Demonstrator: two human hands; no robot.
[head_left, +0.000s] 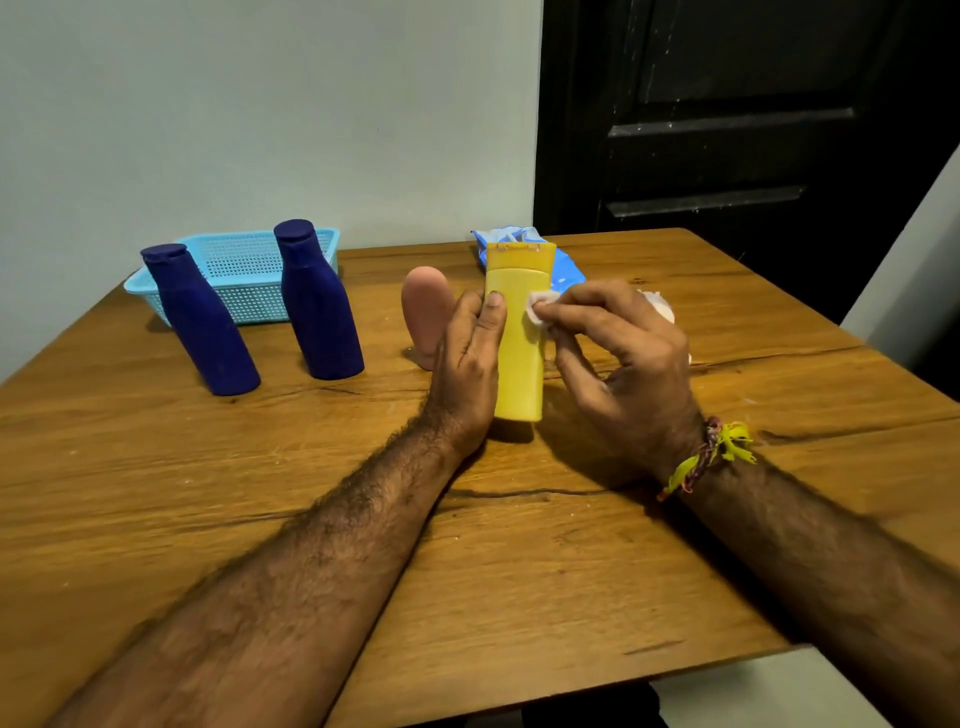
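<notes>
Centre frame: yellow bottle (519, 343) held upright, left hand (467, 364) gripping it with curled fingers. Right hand (628, 353) fingers pinched a white pad (540, 306) against its side. Pink bottle (426, 306) just behind, left; blue packet (566, 267) behind. Two blue bottles (200, 322) and basket (244, 267) upper left. Wooden surface (260, 467); dark door (727, 130) upper right.

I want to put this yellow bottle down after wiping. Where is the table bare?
Bare wood lies in the near-left stretch of the table, in front of the two blue bottles, and on the right side past the right hand. The far edge is crowded: basket, pink bottle, blue packet.
</notes>
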